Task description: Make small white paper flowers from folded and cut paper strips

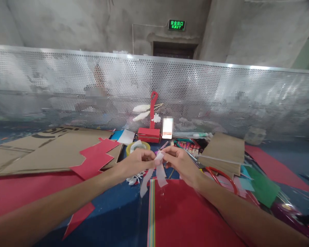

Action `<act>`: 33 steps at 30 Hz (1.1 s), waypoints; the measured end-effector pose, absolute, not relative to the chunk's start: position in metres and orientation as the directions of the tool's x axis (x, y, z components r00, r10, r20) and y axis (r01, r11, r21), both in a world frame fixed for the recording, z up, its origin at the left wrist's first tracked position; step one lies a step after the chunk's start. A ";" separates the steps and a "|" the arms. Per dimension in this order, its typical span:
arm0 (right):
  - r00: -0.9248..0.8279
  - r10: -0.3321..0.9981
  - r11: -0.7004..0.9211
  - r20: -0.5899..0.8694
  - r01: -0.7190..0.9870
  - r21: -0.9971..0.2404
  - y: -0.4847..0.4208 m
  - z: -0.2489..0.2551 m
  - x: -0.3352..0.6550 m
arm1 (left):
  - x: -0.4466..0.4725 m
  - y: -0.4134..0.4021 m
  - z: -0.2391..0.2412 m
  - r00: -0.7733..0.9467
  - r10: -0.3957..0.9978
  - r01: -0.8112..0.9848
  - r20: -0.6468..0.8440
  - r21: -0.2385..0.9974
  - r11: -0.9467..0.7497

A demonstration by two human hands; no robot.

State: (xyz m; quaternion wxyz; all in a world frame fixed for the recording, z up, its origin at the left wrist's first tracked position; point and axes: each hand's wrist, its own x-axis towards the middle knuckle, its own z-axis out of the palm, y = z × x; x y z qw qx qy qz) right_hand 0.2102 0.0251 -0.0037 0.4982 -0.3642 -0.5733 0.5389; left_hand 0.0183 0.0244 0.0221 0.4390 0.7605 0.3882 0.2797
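Observation:
Between my two hands is a thin white strip (161, 173), tissue paper or tape by its look, with loose ends hanging down. My left hand (137, 160) pinches it from the left with the fingers closed. From the right, my right hand (179, 160) grips its top end between thumb and fingers. Below them lies a red sheet stack (195, 212) with striped coloured edges. A yellow tape roll (130, 148) sits just behind my left hand, and curly white paper bits (135, 179) lie under it.
Brown cardboard (48, 151) and cut red card (95, 157) cover the left. A red box with an upright handle (148, 134) stands behind my hands. Red-handled scissors (222, 180), a cardboard stack (221, 149) and green paper (262, 185) lie right. A perforated metal panel (195, 89) closes off the back.

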 end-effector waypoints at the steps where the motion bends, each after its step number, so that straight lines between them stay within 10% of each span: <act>1: -0.235 0.956 0.151 0.175 -0.117 -0.982 0.025 -0.003 0.210 | 0.019 0.023 0.023 0.536 0.840 0.334 0.084 0.893 -0.302; 33: -0.333 0.929 0.169 0.163 -0.012 -0.986 0.020 -0.001 0.210 | 0.018 0.028 0.014 0.516 0.848 0.333 0.116 0.886 -0.324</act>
